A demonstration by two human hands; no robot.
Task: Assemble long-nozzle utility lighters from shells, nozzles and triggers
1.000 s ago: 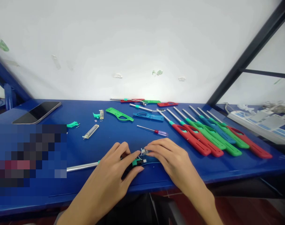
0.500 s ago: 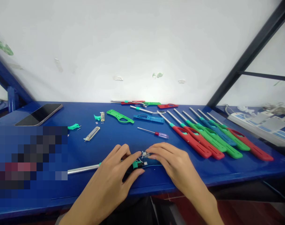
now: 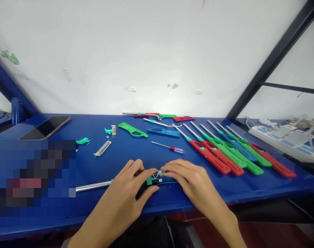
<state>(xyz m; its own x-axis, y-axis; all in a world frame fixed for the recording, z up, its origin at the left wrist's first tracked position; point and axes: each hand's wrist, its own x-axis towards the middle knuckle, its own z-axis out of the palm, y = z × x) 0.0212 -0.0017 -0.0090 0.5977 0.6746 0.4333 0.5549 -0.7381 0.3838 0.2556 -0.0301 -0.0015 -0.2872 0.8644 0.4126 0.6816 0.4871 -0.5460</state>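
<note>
Both of my hands rest at the front edge of the blue table (image 3: 100, 162) on an opened long-nozzle lighter (image 3: 153, 179) whose metal tube (image 3: 92, 186) sticks out to the left. My left hand (image 3: 131, 187) pins the lighter body down, fingers curled over it. My right hand (image 3: 187, 181) pinches a small clear and metal part (image 3: 160, 172) at the lighter's inner mechanism. Wires and a teal piece show between the fingertips.
A row of several assembled red, green and blue lighters (image 3: 224, 153) lies to the right. A small screwdriver (image 3: 169, 147), loose shells (image 3: 132, 129), a clear fuel tube (image 3: 102, 148) and teal bits lie behind. A phone (image 3: 44, 127) sits far left, a power strip (image 3: 283, 141) far right.
The hands have barely moved; the fingertips shifted slightly on the small part. The view tilted a little.
</note>
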